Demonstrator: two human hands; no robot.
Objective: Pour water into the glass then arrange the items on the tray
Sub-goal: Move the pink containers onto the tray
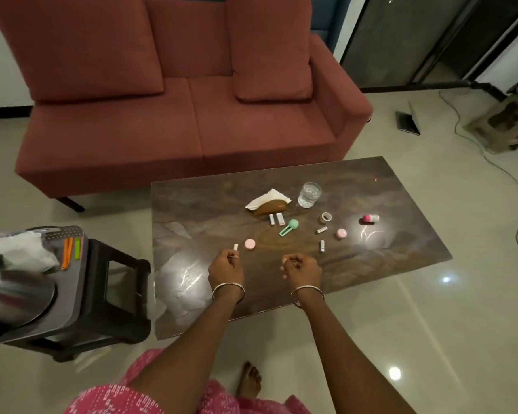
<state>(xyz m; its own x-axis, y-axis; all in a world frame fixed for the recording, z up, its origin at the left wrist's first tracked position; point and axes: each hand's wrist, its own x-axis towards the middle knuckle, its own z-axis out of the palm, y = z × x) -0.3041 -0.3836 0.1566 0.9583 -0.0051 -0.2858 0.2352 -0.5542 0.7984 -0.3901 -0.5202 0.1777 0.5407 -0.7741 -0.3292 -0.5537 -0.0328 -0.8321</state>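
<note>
Both hands hover over the near edge of the counter (401, 204), each with a bangle at the wrist. The left hand (225, 268) curls its fingers in and pinches something thin and small (too small to name), while the right hand (302, 268) is loosely curled, and whether it holds anything cannot be told. Just beyond the left hand lie a small white tube (235, 247) and a pink round lid (250, 244). Farther out, scattered across the middle of the counter, sit two more white tubes (275, 219), a green scoop-like tool (289, 227), a tape roll (326, 217), another pink round case (341, 233) and a pink-capped bottle (370, 218) lying on its side. The glass (309, 195), holding water, stands upright at the far side, just right of a brown holder with a white napkin (269, 201). To the left, apart from the counter, a dark stool (114, 279) carries a grey tray (69, 282) with a steel jug (15, 291) on it. A red sofa (177, 115) stands behind the counter.
</note>
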